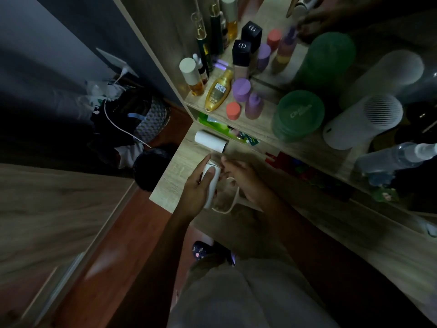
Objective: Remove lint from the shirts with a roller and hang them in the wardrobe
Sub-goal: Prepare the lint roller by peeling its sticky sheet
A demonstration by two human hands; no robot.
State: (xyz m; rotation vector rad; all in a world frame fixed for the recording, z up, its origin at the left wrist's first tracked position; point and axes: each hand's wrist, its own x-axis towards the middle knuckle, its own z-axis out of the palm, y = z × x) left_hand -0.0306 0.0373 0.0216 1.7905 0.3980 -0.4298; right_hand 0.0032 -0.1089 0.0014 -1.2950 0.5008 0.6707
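Note:
A white lint roller lies over the wooden dressing table point(170, 176). Its sticky roll point(211, 141) points away from me and its white handle point(211, 185) is wrapped in my left hand point(196, 188), thumb on top. My right hand point(243, 178) is just right of the handle, fingertips pinched at the neck of the roller, with a pale cord loop point(230, 200) hanging below it. No shirt is recognisable; a dark heap of clothes and bags point(123, 119) lies on the floor at the left.
A shelf above the table holds several bottles point(217, 91), purple and coral caps, a green tub point(298, 114), a white hair dryer point(361, 121) and a spray bottle point(390, 157). A wooden wardrobe panel point(54, 209) stands at the left. A red-brown floor point(142, 221) runs between.

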